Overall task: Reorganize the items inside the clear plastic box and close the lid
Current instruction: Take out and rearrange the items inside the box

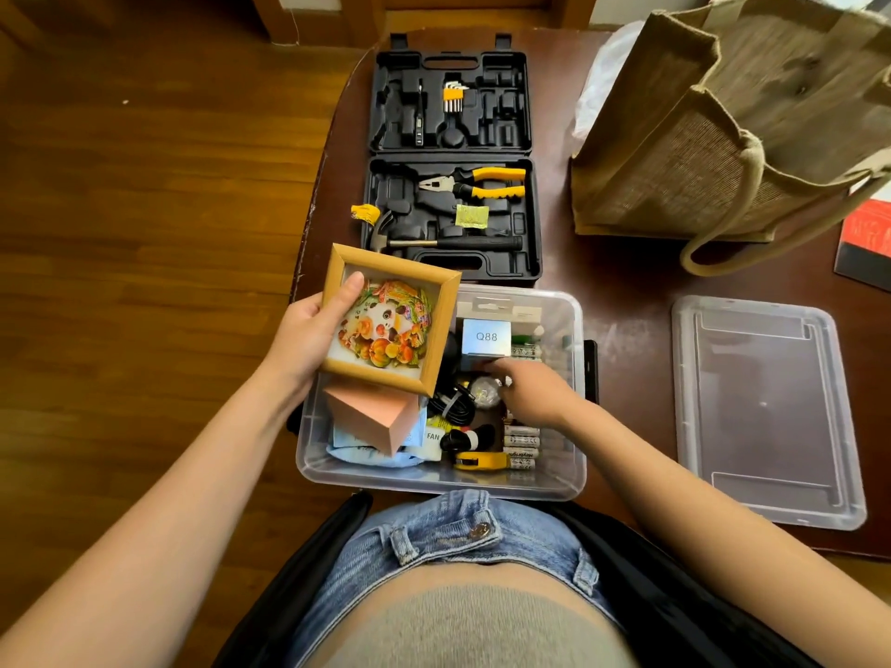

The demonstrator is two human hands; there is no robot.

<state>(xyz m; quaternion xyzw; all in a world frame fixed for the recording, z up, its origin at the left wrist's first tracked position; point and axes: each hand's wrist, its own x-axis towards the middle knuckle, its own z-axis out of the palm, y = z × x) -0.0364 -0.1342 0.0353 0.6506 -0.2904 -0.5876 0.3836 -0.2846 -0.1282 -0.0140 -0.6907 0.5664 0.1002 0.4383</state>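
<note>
1. Head view: the clear plastic box point(576, 417) sits at the near edge of the dark desk point(622, 282), its long axis running near to far, top open. Its lid point(766, 412) lies flat on the desk to the right, well apart, long axis also near to far.
2. The left hand point(308, 339) holds a wooden picture frame point(385, 320) above the box's far-left corner, tilted, thumb pressed on the glass and the other fingers hidden behind it.
3. The right hand point(530, 388) reaches down into the middle of the box, just near a grey carton marked Q88 point(487, 337); its fingers are curled downward, but whether they pinch anything I cannot tell.
4. Inside, a pink box point(376, 417) fills the left side, black cables point(453, 407) the middle and batteries point(523, 448) the near right; little bare floor shows.
5. An open black tool case point(453, 156) lies just beyond the box and a jute bag point(713, 137) stands far right, cut off by the picture edge.
</note>
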